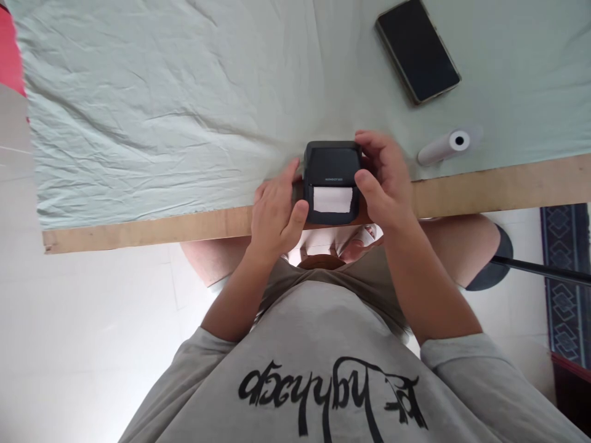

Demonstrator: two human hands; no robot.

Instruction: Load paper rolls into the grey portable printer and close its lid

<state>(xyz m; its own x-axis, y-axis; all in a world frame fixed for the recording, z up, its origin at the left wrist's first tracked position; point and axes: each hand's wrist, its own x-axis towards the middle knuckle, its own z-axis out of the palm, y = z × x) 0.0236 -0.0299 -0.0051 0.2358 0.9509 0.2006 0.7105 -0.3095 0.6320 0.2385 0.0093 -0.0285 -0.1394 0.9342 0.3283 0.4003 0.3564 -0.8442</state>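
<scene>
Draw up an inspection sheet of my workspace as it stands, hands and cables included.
Surface: pale green cloth, wrinkled at left; wooden edge exposed along the near side.
Job's things: black device at the near edge, white paper showing on its near part.
Clutter: phone, screen dark, and white roll, both to the right.
Hands: left hand and right hand on either side of the device, fingers apart.
Cables: nothing seen on the cloth; black bar or cord off the table at right, cannot tell which.
Surroundings: pale floor; blue patterned mat at right.
</scene>
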